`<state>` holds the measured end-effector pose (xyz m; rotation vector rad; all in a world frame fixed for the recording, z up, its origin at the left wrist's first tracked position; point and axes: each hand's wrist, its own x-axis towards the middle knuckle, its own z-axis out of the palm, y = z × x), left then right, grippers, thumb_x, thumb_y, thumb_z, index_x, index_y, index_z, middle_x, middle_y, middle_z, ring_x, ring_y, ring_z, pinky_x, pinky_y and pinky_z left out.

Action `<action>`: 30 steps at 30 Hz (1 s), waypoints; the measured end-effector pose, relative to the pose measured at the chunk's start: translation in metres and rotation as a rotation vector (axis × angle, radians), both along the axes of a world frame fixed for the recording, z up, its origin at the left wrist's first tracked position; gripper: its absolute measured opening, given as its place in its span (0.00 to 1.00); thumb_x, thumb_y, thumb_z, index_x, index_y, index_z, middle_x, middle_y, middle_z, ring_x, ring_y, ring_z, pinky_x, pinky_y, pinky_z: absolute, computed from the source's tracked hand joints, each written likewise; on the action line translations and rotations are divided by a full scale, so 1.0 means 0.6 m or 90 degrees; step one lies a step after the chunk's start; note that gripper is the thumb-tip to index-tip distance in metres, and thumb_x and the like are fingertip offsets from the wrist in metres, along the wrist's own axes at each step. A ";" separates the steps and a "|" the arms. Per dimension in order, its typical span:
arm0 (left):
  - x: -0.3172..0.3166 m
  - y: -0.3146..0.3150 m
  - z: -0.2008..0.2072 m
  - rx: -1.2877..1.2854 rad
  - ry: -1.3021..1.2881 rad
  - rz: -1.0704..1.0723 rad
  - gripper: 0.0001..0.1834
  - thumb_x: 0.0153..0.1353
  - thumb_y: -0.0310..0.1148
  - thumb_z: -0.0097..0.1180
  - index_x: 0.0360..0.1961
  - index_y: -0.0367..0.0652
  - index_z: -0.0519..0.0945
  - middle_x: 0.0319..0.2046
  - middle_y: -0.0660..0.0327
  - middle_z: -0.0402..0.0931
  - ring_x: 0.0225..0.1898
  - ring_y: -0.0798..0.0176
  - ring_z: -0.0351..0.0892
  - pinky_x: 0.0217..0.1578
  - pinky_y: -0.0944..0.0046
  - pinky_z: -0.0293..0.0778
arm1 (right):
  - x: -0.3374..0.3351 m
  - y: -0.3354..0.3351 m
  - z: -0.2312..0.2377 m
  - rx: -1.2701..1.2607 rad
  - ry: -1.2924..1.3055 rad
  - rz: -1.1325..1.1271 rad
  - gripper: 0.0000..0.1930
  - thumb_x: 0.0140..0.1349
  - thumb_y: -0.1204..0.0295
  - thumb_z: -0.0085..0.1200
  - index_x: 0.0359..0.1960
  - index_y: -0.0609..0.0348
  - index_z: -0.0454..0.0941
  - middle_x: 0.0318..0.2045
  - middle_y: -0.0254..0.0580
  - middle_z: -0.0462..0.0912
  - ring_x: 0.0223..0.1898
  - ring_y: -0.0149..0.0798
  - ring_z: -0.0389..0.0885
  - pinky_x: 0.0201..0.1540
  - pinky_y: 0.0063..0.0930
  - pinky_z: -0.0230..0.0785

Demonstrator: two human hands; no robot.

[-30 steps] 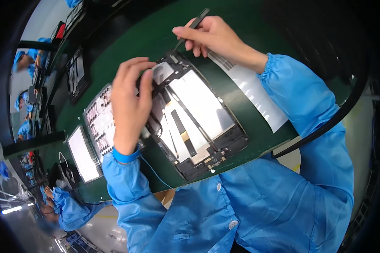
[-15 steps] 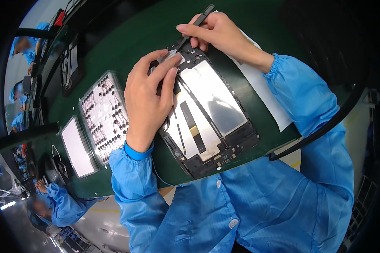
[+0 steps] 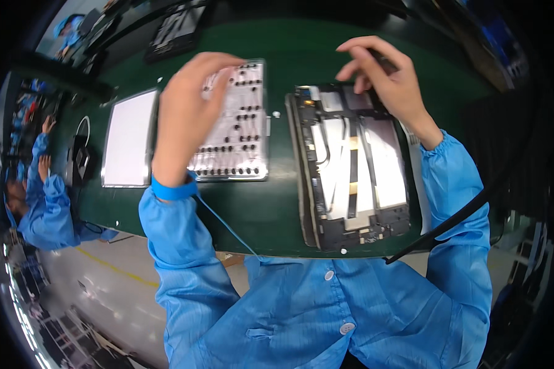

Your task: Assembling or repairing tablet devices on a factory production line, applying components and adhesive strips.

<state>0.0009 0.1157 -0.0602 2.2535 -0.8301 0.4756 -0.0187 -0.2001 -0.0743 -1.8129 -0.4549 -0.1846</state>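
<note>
My left hand [image 3: 188,111], with a blue band at the wrist, hovers over a clear tray [image 3: 266,147] of small round black parts on thin wires. Its thumb and forefinger stand apart, slightly blurred, and nothing shows between them. An opened tablet [image 3: 388,163] with silvery plates, black flat cables and a dark frame lies to the right. My right hand [image 3: 391,80] is at the tablet's far right corner, fingers curled around dark tweezers [image 3: 385,63] that are mostly hidden and blurred.
A second tray with a white sheet [image 3: 129,138] lies left of the parts tray. Beyond it sits a small black device [image 3: 80,160]. Another opened tablet [image 3: 177,27] is at the back. A black cable [image 3: 455,218] crosses near my right sleeve. A co-worker [image 3: 49,203] sits at left.
My left hand has left the tablet and moved left over the parts tray. My right hand has drawn back from the tablet's inside. The view has turned left.
</note>
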 end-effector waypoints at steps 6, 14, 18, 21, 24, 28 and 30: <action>0.031 0.123 -0.088 -0.115 0.009 0.205 0.07 0.65 0.29 0.57 0.41 0.43 0.85 0.36 0.57 0.83 0.36 0.52 0.83 0.37 0.59 0.76 | 0.119 0.211 0.001 -0.344 -0.237 0.238 0.15 0.60 0.71 0.65 0.49 0.51 0.79 0.39 0.39 0.88 0.40 0.47 0.86 0.47 0.36 0.75; 0.031 0.110 -0.098 -0.100 -0.052 0.225 0.07 0.66 0.31 0.57 0.41 0.45 0.86 0.37 0.60 0.84 0.34 0.54 0.83 0.34 0.59 0.76 | 0.138 0.268 -0.021 -0.365 -0.078 0.297 0.12 0.60 0.71 0.66 0.43 0.57 0.77 0.34 0.35 0.81 0.35 0.34 0.78 0.42 0.28 0.71; 0.025 0.096 -0.084 -0.219 0.030 0.135 0.07 0.65 0.32 0.61 0.41 0.42 0.85 0.37 0.60 0.84 0.34 0.58 0.84 0.36 0.62 0.78 | 0.150 0.255 -0.022 -0.017 0.066 0.187 0.11 0.65 0.75 0.64 0.43 0.58 0.73 0.36 0.34 0.82 0.38 0.27 0.80 0.43 0.22 0.73; 0.020 0.084 -0.087 -0.274 0.005 0.082 0.07 0.59 0.35 0.66 0.35 0.44 0.85 0.31 0.62 0.83 0.31 0.60 0.82 0.32 0.60 0.76 | 0.130 0.261 0.009 -0.003 0.164 0.156 0.11 0.64 0.75 0.64 0.42 0.59 0.73 0.35 0.36 0.82 0.38 0.28 0.83 0.42 0.23 0.78; 0.019 0.072 -0.087 -0.288 0.023 0.040 0.09 0.56 0.36 0.69 0.33 0.44 0.85 0.30 0.63 0.83 0.29 0.62 0.81 0.32 0.62 0.76 | 0.116 0.271 0.010 0.067 0.193 0.129 0.11 0.64 0.76 0.65 0.41 0.61 0.73 0.34 0.39 0.84 0.37 0.31 0.85 0.41 0.26 0.82; 0.014 0.067 -0.079 -0.255 -0.010 0.072 0.09 0.53 0.34 0.71 0.33 0.45 0.84 0.30 0.66 0.83 0.27 0.64 0.81 0.29 0.65 0.75 | 0.108 0.273 0.004 0.084 0.183 0.128 0.11 0.65 0.75 0.63 0.41 0.62 0.73 0.36 0.45 0.86 0.35 0.33 0.86 0.41 0.25 0.83; 0.011 0.068 -0.077 -0.237 -0.023 0.078 0.09 0.52 0.33 0.72 0.33 0.46 0.85 0.30 0.67 0.82 0.27 0.65 0.81 0.28 0.66 0.75 | 0.111 0.272 -0.002 0.078 0.163 0.155 0.11 0.65 0.75 0.63 0.41 0.63 0.72 0.35 0.45 0.85 0.35 0.33 0.87 0.39 0.25 0.83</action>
